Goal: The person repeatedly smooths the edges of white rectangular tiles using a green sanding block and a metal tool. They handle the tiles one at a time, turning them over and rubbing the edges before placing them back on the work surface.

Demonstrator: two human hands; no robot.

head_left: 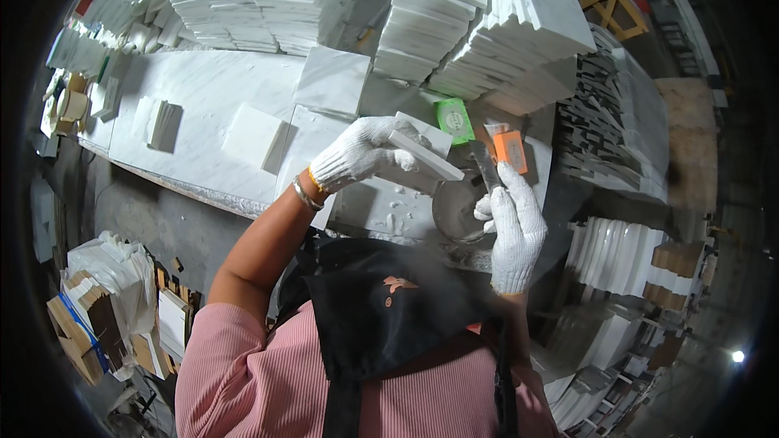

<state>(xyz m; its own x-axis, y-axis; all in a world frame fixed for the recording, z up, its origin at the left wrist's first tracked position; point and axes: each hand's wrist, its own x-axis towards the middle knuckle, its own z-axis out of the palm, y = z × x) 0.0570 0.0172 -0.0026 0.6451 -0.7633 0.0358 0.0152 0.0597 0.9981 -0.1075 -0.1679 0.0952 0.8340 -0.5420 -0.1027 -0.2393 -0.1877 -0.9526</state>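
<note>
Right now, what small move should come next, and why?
Probably bring the dark flat blade to the white stone tile: the white-gloved left hand grips the tile, while the white-gloved right hand holds the blade near the tile's end.

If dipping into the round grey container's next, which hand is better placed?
Right hand, probably: it holds a dark flat metal blade close by the container. Left hand is occupied, gripping a white rectangular stone tile.

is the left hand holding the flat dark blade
No, the left hand grips a white slab, while the flat dark blade is in the right hand.
</note>
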